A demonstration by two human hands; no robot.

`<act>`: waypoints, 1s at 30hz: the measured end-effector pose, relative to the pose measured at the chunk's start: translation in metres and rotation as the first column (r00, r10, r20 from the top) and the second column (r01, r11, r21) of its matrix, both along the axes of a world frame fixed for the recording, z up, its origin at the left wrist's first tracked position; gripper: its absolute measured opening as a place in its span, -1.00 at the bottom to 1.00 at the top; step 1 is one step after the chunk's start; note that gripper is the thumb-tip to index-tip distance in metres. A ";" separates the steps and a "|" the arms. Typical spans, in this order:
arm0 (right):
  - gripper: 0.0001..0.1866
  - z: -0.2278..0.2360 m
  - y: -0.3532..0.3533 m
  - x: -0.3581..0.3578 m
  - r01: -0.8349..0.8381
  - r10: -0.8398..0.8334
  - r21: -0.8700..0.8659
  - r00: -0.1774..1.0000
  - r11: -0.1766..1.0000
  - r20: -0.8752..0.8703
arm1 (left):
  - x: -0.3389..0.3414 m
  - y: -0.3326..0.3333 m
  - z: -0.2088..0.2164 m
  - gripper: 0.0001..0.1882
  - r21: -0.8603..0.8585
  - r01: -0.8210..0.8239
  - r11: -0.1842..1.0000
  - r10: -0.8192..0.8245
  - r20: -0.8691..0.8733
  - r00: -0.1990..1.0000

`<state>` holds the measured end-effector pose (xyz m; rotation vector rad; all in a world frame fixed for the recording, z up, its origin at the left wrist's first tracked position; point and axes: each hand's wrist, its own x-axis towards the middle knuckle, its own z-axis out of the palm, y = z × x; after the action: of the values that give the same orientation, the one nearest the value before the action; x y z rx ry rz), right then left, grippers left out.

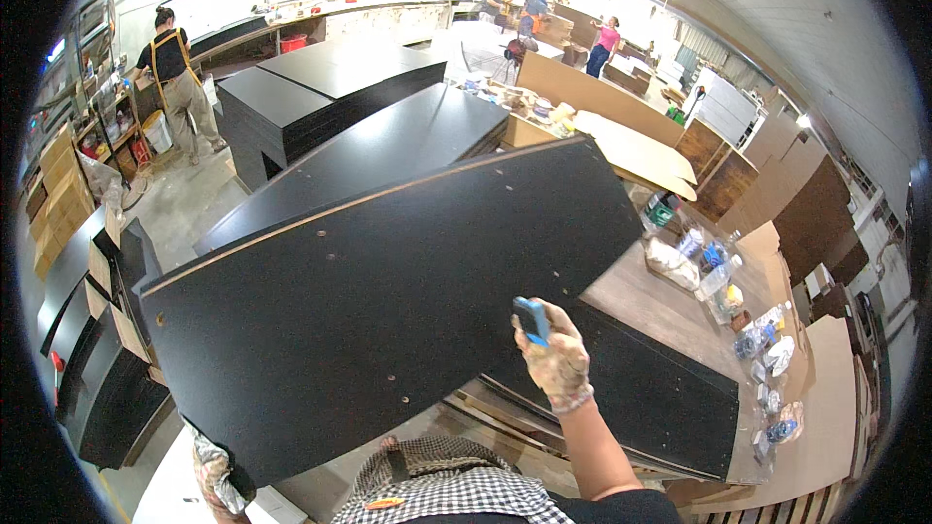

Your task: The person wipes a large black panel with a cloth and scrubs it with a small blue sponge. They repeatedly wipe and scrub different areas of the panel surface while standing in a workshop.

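Observation:
A large black panel (388, 281) with a pale raw edge and several small holes lies tilted across the middle of the view. My left hand (216, 466), in a stained glove, grips its near left corner; part of the hand is hidden. In another soiled glove, my right hand (558, 359) is closed around a small blue handheld tool (531, 318) with a dark face, held over the panel's right part. What kind of tool it is I cannot make out. Under the panel on the right, another black panel (660, 388) lies on a stack.
Stacked black panels (330, 73) stand beyond, with more at the left (107, 369). Plastic bottles (718, 277) and bags crowd the brown board on the right. At the back left a person (175, 78) stands at a bench; several others are at the far end.

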<state>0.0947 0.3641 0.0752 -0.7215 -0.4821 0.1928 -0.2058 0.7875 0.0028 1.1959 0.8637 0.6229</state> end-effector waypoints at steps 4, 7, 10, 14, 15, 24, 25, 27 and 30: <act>-0.43 -0.001 0.066 0.048 -0.109 0.103 -0.085 0.992 0.990 -0.075 | -0.007 0.007 0.000 -0.49 -0.116 -0.107 0.987 0.117 0.081 0.990; -0.50 -0.006 0.102 0.085 -0.217 0.212 -0.056 0.974 0.975 -0.078 | -0.003 0.006 -0.002 -0.50 -0.197 -0.143 0.970 0.176 0.160 0.971; -0.48 -0.011 0.128 0.117 -0.240 0.224 -0.139 0.967 0.961 -0.123 | 0.009 0.004 -0.005 -0.51 -0.285 -0.133 0.949 0.214 0.275 0.937; -0.44 -0.012 0.155 0.150 -0.230 0.214 -0.167 0.971 0.959 -0.109 | 0.032 0.005 -0.004 -0.50 -0.267 -0.113 0.957 0.187 0.272 0.944; -0.44 -0.011 0.159 0.157 -0.223 0.211 -0.170 0.974 0.960 -0.085 | 0.037 0.006 -0.002 -0.49 -0.229 -0.106 0.968 0.158 0.222 0.962; -0.55 0.008 0.188 0.209 -0.174 0.169 -0.258 0.985 0.950 -0.044 | 0.092 0.007 0.025 -0.38 0.104 0.029 0.994 -0.018 -0.113 0.993; -0.56 0.010 0.190 0.212 -0.167 0.155 -0.270 0.986 0.948 -0.065 | 0.100 0.005 0.026 -0.38 0.142 0.015 0.990 0.001 -0.113 0.994; -0.57 0.013 0.192 0.217 -0.135 0.131 -0.337 0.991 0.932 -0.035 | 0.116 0.002 0.029 -0.40 0.255 -0.012 0.967 0.039 -0.099 0.994; -0.56 0.016 0.191 0.221 -0.132 0.134 -0.359 0.991 0.924 -0.021 | 0.136 0.005 0.029 -0.47 0.280 0.014 0.960 -0.007 -0.024 1.000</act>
<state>0.3160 0.5550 0.0907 -1.0492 -0.5061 0.4153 -0.0699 0.7921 0.0320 1.4640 0.8056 0.7416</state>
